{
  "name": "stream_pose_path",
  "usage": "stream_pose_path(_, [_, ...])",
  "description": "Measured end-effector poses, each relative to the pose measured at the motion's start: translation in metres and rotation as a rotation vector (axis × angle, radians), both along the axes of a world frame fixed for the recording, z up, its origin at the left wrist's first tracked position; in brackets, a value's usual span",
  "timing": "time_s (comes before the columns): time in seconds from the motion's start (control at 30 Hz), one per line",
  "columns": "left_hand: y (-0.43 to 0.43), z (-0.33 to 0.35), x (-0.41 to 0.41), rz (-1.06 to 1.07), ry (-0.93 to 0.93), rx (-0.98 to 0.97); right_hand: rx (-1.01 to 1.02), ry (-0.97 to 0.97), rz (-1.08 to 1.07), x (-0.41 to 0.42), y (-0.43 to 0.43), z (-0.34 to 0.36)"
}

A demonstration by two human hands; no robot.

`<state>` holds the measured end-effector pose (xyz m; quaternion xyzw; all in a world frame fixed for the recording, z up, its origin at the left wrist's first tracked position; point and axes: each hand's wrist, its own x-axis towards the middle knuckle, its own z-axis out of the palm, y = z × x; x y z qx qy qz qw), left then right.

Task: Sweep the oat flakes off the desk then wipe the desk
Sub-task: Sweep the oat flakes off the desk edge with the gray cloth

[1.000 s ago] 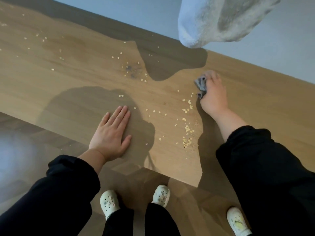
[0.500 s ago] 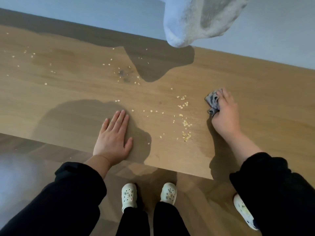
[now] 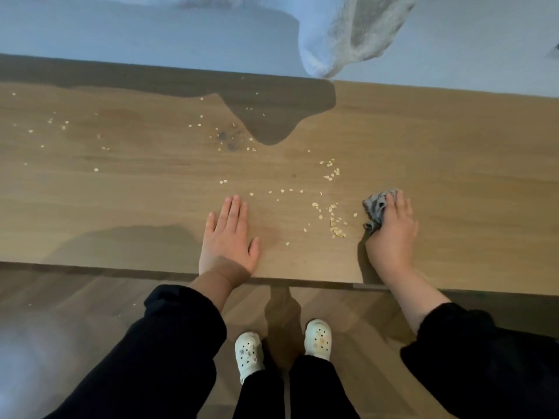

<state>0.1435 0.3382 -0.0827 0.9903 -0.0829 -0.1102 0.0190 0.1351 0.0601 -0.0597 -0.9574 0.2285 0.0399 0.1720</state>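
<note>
Right hand grips bunched cloth | left hand flat on desk, fingers straight | oat flakes at cloth's 9 o'clock | RISK: a hasty stroke likely scatters flakes; 10 o'clock strays missed.

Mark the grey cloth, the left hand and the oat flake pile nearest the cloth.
grey cloth (image 3: pixel 376 206): head view, middle of the exposed bunched folds.
left hand (image 3: pixel 228 241): head view, back of the hand.
oat flake pile (image 3: pixel 338 231): head view, densest clump of flakes.
</note>
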Motion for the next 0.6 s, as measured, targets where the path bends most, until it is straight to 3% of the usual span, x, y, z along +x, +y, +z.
stream_pose_path(0.17, [0.001,0.001,-0.001,-0.016,0.002,-0.013,0.034,-0.005,0.063,0.001,0.081,-0.008])
stream_pose_path(0.27, [0.004,0.003,0.0,-0.019,0.019,-0.075,0.088,0.005,0.106,0.003,0.087,-0.005])
stream_pose_path(0.37, [0.017,0.01,0.001,-0.095,0.034,-0.192,0.17,-0.07,-0.018,-0.005,0.066,0.001])
stream_pose_path(0.5, [0.064,0.012,0.01,-0.217,-0.048,-0.055,-0.033,-0.007,-0.12,-0.026,0.025,-0.003])
stream_pose_path(0.6, [0.093,0.006,0.023,-0.096,-0.051,-0.05,-0.06,0.016,-0.176,-0.028,0.031,-0.006])
